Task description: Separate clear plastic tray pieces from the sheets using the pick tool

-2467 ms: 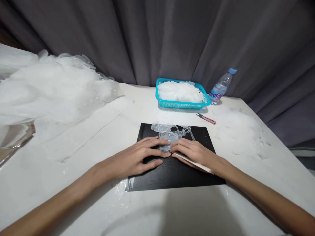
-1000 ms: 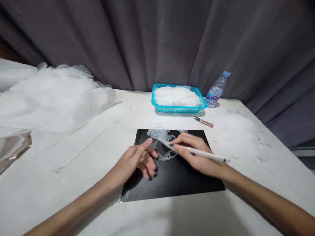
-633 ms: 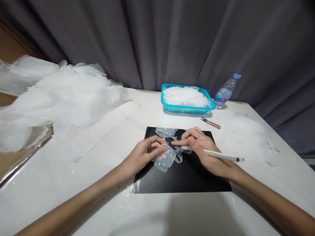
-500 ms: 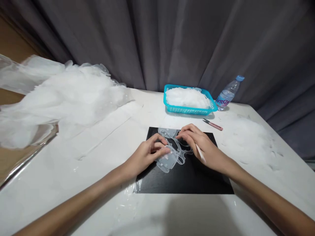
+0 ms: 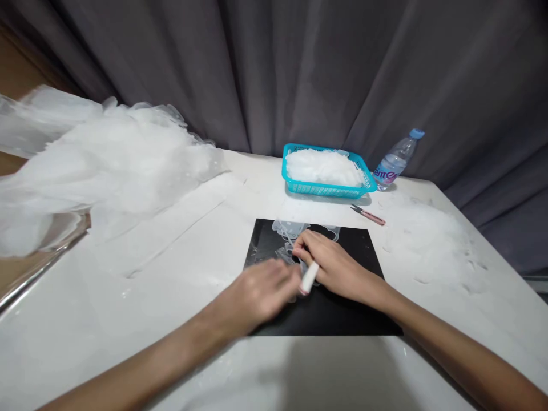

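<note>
Over the black mat, my right hand is closed around a slim white-handled tool; a reddish end shows at the handle's bottom, and its working tip is hidden by my fingers. Translucent, frosted cut-out pieces with small rounded marks lie on the mat, partly under both hands. Close to the tool's handle, my left hand is smeared by motion, fingers pointing right. Whether it holds anything I cannot make out.
A blue basket full of white translucent pieces stands behind the mat, beside a water bottle. Thread snips lie in front. A large heap of translucent sheets covers the left; more pieces are spread at right.
My left hand has moved down and right, off the cut-out piece it was touching. My right hand has shifted left and turned, swinging the white handle toward my left hand.
</note>
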### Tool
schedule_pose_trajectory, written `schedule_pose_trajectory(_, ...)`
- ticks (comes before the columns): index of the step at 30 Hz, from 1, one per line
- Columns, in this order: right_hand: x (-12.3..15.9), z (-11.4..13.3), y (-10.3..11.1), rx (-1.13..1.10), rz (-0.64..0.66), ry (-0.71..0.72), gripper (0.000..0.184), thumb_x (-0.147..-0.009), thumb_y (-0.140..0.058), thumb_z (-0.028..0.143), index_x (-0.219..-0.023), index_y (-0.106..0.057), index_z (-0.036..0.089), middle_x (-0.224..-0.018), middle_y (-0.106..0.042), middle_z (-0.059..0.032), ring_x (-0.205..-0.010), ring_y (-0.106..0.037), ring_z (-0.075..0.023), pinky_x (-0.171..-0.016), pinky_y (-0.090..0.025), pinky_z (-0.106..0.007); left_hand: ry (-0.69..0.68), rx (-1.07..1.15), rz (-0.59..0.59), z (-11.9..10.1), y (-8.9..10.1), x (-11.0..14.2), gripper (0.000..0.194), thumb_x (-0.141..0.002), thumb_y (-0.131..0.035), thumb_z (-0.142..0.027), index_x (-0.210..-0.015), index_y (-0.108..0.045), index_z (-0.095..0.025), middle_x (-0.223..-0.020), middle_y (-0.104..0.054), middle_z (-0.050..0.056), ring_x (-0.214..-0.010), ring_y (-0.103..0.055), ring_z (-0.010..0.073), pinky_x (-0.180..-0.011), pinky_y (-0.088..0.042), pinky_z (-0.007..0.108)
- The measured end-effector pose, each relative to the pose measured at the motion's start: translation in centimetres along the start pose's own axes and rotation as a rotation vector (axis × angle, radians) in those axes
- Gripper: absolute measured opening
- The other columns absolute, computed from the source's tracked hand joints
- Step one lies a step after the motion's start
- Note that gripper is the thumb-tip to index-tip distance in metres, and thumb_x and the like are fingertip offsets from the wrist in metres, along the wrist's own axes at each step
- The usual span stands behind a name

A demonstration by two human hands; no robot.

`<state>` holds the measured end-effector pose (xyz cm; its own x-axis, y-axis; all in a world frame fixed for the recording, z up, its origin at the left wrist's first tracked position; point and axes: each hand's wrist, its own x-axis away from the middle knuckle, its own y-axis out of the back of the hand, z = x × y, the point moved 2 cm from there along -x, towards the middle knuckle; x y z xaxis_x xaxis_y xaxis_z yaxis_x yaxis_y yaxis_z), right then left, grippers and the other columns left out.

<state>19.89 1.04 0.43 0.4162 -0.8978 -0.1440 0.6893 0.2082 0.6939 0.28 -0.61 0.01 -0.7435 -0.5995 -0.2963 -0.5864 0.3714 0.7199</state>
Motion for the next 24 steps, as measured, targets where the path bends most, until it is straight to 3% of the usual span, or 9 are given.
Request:
schedule_pose_trajectory(2,-0.2,-0.7,-0.3,0.024,-0.020,-0.006,0.015,-0.109,-0.045,0.025,-0.095,-0.051,0.023,-0.095,-0.063,-0.0042,-0.087,-0.060,-0.0198,-0.079,-0.045,-0.032,-0.159,-0.103,0.006,-1.2,-0.5,0.8,0.027,-0.105,-0.049,-0.016,-0.100,-0.075,-0.023,-0.097,-0.080,0.010,-0.090,-0.075,0.0257,-0.082,-0.059,0.037)
schedule_pose_trajectory(5,-0.8,-2.0,0.5,0.091,-0.112,-0.052,0.015,-0.108,-0.045,0.024,-0.094,-0.050,0.023,-0.092,-0.064,-0.0045,-0.085,-0.060,-0.0206,-0.077,-0.043,-0.032,-0.155,-0.061,0.011,-1.3,-0.5,1.2,0.026,-0.105,-0.049,-0.017,-0.102,-0.073,-0.023,-0.102,-0.080,0.010,-0.092,-0.075,0.0246,-0.081,-0.058,0.035)
schedule_pose_trajectory(10,-0.8,-3.3,4.0,0.117,-0.209,-0.115,0.013,-0.106,-0.052,0.030,-0.097,-0.056,0.022,-0.092,-0.068,-0.0049,-0.087,-0.063,-0.0222,-0.077,-0.043,-0.032,0.410,0.324,-0.145,1.8,0.9,-0.4,0.018,-0.107,-0.055,-0.041,-0.102,-0.057,-0.023,-0.081,-0.073,0.000,-0.072,-0.070,0.0165,-0.068,-0.054,0.027)
schedule_pose_trajectory(14,0.2,-2.4,5.7,0.143,-0.337,-0.116,0.017,-0.103,-0.060,0.033,-0.114,-0.059,0.021,-0.099,-0.070,-0.0060,-0.088,-0.065,-0.0226,-0.080,-0.045,-0.034,0.555,0.782,-0.139,2.7,0.8,-1.5,0.036,-0.100,-0.061,-0.057,-0.102,-0.045,-0.025,-0.086,-0.076,0.002,-0.081,-0.076,0.0211,-0.077,-0.061,0.034)
schedule_pose_trajectory(16,0.8,-1.4,5.4,0.121,-0.293,-0.072,0.019,-0.102,-0.063,0.034,-0.116,-0.061,0.021,-0.101,-0.070,-0.0057,-0.090,-0.065,-0.0219,-0.081,-0.046,-0.034,0.575,0.857,-0.135,2.7,0.7,-1.7,0.041,-0.097,-0.064,-0.060,-0.102,-0.044,-0.025,-0.083,-0.076,0.001,-0.077,-0.075,0.0206,-0.076,-0.061,0.034)
schedule_pose_trajectory(20,1.4,0.3,3.5,0.066,-0.049,0.075,0.017,-0.100,-0.071,0.036,-0.109,-0.065,0.022,-0.100,-0.071,-0.0040,-0.094,-0.063,-0.0207,-0.083,-0.048,-0.033,0.547,0.829,-0.160,2.5,1.0,-1.9,0.038,-0.097,-0.065,-0.058,-0.101,-0.047,-0.024,-0.071,-0.068,-0.004,-0.065,-0.066,0.0147,-0.064,-0.051,0.025)
schedule_pose_trajectory(24,1.5,0.6,2.7,0.037,-0.062,0.156,0.012,-0.103,-0.067,0.032,-0.097,-0.065,0.022,-0.092,-0.071,-0.0024,-0.088,-0.059,-0.0192,-0.079,-0.047,-0.032,0.490,0.840,-0.137,2.5,1.2,-1.8,0.031,-0.100,-0.067,-0.049,-0.102,-0.049,-0.023,-0.075,-0.066,-0.004,-0.071,-0.062,0.0126,-0.067,-0.045,0.023)
